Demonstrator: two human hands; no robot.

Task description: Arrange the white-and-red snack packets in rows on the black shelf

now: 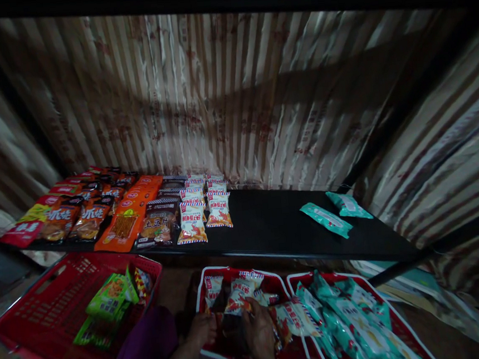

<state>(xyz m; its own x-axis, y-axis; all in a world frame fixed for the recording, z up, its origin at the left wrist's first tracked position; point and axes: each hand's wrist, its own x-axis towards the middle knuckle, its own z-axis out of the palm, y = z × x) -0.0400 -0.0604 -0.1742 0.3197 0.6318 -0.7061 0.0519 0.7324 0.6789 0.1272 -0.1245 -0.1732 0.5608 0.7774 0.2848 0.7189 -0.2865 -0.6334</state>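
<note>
In the head view, my left hand (201, 331) is at the left rim of the middle red basket (199, 289), its fingers curled over the edge. My right hand (258, 327) reaches down into that basket, with its fingers closed against a small white-and-orange snack bag (238, 296). More bags of the same kind lie around it. One larger-looking snack bag (296, 317) rests by the basket's right rim, beside my right hand. Shadow hides the basket's lower part and some of my fingertips.
A black shelf (264, 222) carries two rows of the snack bags (192, 223), dark potato-slice packs (157, 223), orange packs (121, 223) and teal packs (327, 219). Green packs lie in the left red basket (37, 314); teal packs fill the right basket (403, 321).
</note>
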